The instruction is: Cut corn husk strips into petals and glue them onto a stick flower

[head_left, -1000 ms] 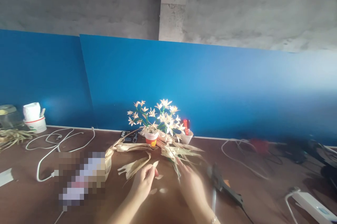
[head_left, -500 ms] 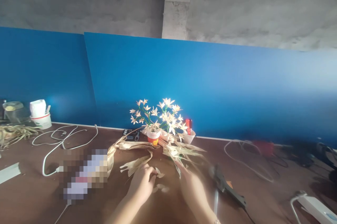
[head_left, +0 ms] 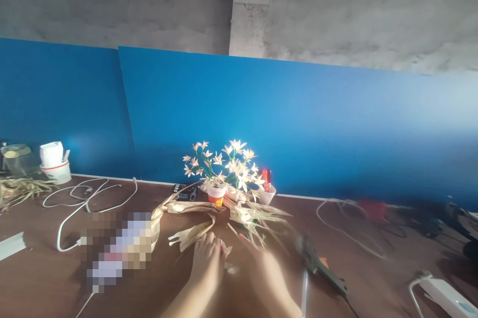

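Observation:
My left hand (head_left: pixel 206 261) rests on the brown table (head_left: pixel 45 278), fingers curled together over a small pale husk petal (head_left: pixel 227 249) that sticks out at the fingertips. More small petals (head_left: pixel 232 270) lie between my hands. My right hand (head_left: pixel 263 267) lies beside it, fingers stretched toward the pile of dried husk strips (head_left: pixel 249 216); it is blurred and seems to hold nothing. Another husk strip (head_left: pixel 189 236) lies just above my left hand. Behind stands a paper cup (head_left: pixel 216 194) holding handmade cream flowers (head_left: pixel 224 163).
A black glue gun (head_left: pixel 321 265) lies right of my right hand. White cables (head_left: pixel 85 199) loop at left, next to a pixelated patch (head_left: pixel 115 250). A white cup with a red tool (head_left: pixel 266 192), a power strip (head_left: pixel 444 293), a bowl with a white roll (head_left: pixel 55 162) and blue wall panels (head_left: pixel 298 123) surround the area.
My left hand dropped from a raised pinch to the table over the petals. My right hand slid forward and left toward the husk pile. The view shifted slightly.

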`<state>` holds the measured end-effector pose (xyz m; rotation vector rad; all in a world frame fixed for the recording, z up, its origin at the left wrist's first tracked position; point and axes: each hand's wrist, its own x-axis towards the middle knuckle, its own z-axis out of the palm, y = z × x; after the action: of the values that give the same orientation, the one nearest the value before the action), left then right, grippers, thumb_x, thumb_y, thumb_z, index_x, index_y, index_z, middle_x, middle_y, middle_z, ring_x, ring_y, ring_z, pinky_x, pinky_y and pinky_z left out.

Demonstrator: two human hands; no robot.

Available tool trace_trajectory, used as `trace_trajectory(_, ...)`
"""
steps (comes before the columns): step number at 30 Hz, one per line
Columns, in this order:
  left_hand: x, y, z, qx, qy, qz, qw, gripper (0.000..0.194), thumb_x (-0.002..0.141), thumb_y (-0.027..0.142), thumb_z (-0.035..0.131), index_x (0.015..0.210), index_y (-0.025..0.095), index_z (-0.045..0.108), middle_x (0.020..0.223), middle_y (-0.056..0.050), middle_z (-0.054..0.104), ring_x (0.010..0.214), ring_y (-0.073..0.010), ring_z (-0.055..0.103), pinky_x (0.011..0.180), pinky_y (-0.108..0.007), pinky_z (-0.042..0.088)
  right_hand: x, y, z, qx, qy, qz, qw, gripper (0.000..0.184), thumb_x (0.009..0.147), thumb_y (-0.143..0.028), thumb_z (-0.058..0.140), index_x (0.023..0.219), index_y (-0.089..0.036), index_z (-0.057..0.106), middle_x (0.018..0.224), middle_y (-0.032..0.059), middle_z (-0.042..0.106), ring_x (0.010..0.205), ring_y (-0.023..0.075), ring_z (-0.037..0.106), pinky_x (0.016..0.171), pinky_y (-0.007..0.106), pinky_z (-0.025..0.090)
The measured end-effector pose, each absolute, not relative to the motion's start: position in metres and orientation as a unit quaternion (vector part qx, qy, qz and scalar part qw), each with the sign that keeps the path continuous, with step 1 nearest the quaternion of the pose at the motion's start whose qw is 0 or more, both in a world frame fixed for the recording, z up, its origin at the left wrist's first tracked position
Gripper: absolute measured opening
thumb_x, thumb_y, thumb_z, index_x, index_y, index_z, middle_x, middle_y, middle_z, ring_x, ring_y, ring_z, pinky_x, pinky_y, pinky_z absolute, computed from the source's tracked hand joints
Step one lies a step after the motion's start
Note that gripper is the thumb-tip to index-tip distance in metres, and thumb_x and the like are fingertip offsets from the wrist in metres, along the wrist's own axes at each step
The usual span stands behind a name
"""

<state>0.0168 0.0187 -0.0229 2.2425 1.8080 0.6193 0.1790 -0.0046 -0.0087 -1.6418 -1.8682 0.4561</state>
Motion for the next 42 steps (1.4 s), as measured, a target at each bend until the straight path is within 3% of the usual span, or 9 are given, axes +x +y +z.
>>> trace_trajectory(8, -0.014, 0.029, -0.011, 0.727, 0.640, 0.235, 0.086, 0.033, 0.079, 0.002, 0.046, 0.098, 0.021, 0.065, 0.102, -0.006, 0.063, 0.103, -0.0238, 0.055, 0.086, -0.035, 0.038, 0.184, 0.006, -0.030, -0.607, -0.716, 0.177, 0.297, 0.062, 0.073, -0.004, 0.043, 0.128, -0.028, 0.057, 0.117, 0.0060, 0.069, 0.102, 0.0201, 0.066, 0.086, 0.029, 0.051)
trace_trajectory(13, -0.046, 0.038, 0.007, 0.709, 0.657, 0.235, 0.106, 0.027, 0.082, 0.006, 0.049, 0.093, 0.020, 0.068, 0.099, -0.006, 0.066, 0.099, -0.0224, 0.059, 0.083, -0.032, 0.041, 0.182, 0.013, -0.052, -0.603, -0.725, 0.160, 0.291, 0.063, 0.070, -0.003, 0.044, 0.129, -0.023, 0.057, 0.123, 0.0108, 0.060, 0.098, 0.0199, 0.066, 0.081, 0.026, 0.053)
trace_trajectory(17, -0.048, 0.038, 0.012, 0.722, 0.639, 0.229, 0.131, 0.019, 0.083, 0.016, 0.051, 0.076, 0.018, 0.069, 0.082, -0.004, 0.066, 0.082, -0.0191, 0.062, 0.073, -0.028, 0.042, 0.176, 0.007, -0.049, -0.602, -0.724, 0.135, 0.308, 0.065, 0.072, -0.004, 0.043, 0.130, -0.030, 0.055, 0.121, 0.0066, 0.059, 0.101, 0.0200, 0.064, 0.081, 0.026, 0.053)
trace_trajectory(19, -0.039, 0.037, 0.009, 0.741, 0.619, 0.226, 0.129, 0.016, 0.081, 0.017, 0.055, 0.073, 0.019, 0.069, 0.081, -0.004, 0.065, 0.084, -0.0196, 0.060, 0.074, -0.028, 0.042, 0.174, 0.004, -0.042, -0.603, -0.728, 0.128, 0.300, 0.064, 0.074, -0.004, 0.042, 0.130, -0.031, 0.055, 0.123, 0.0063, 0.058, 0.102, 0.0202, 0.063, 0.082, 0.027, 0.053)
trace_trajectory(24, -0.009, 0.036, -0.003, 0.812, 0.546, 0.190, 0.079, 0.029, 0.081, 0.008, 0.049, 0.094, 0.023, 0.070, 0.093, -0.006, 0.063, 0.093, -0.0215, 0.055, 0.079, -0.032, 0.040, 0.173, 0.000, -0.028, -0.603, -0.733, 0.130, 0.287, 0.057, 0.074, -0.005, 0.043, 0.126, -0.022, 0.060, 0.117, 0.0104, 0.064, 0.105, 0.0220, 0.063, 0.086, 0.030, 0.052)
trace_trajectory(28, 0.000, 0.036, -0.009, 0.820, 0.540, 0.177, 0.070, 0.023, 0.084, 0.012, 0.047, 0.082, 0.020, 0.068, 0.090, -0.006, 0.059, 0.088, -0.0205, 0.054, 0.073, -0.031, 0.041, 0.175, 0.000, -0.027, -0.606, -0.734, 0.124, 0.280, 0.056, 0.075, -0.002, 0.038, 0.125, -0.016, 0.061, 0.118, 0.0137, 0.064, 0.109, 0.0229, 0.062, 0.091, 0.032, 0.050)
trace_trajectory(31, -0.003, 0.034, -0.011, 0.841, 0.510, 0.171, 0.057, 0.020, 0.080, 0.011, 0.051, 0.070, 0.019, 0.066, 0.086, -0.005, 0.059, 0.087, -0.0211, 0.054, 0.073, -0.032, 0.040, 0.174, 0.000, -0.033, -0.605, -0.724, 0.124, 0.308, 0.057, 0.075, -0.003, 0.039, 0.125, -0.019, 0.061, 0.127, 0.0125, 0.059, 0.117, 0.0248, 0.057, 0.093, 0.033, 0.049)
trace_trajectory(37, -0.030, 0.046, -0.010, 0.746, 0.620, 0.244, -0.007, 0.020, 0.080, 0.009, 0.050, 0.093, 0.017, 0.063, 0.095, -0.008, 0.061, 0.096, -0.0245, 0.055, 0.085, -0.035, 0.041, 0.169, 0.000, -0.054, -0.571, -0.712, 0.133, 0.387, 0.064, 0.070, -0.006, 0.046, 0.130, -0.028, 0.055, 0.115, 0.0078, 0.062, 0.109, 0.0264, 0.059, 0.093, 0.036, 0.051)
trace_trajectory(42, -0.042, 0.055, -0.018, 0.743, 0.632, 0.215, 0.043, 0.021, 0.077, 0.015, 0.058, 0.097, 0.016, 0.066, 0.099, -0.009, 0.064, 0.101, -0.0289, 0.056, 0.086, -0.040, 0.041, 0.170, 0.005, -0.068, -0.567, -0.728, 0.089, 0.374, 0.062, 0.069, -0.006, 0.047, 0.125, -0.028, 0.059, 0.107, 0.0107, 0.063, 0.102, 0.0324, 0.060, 0.088, 0.043, 0.052)
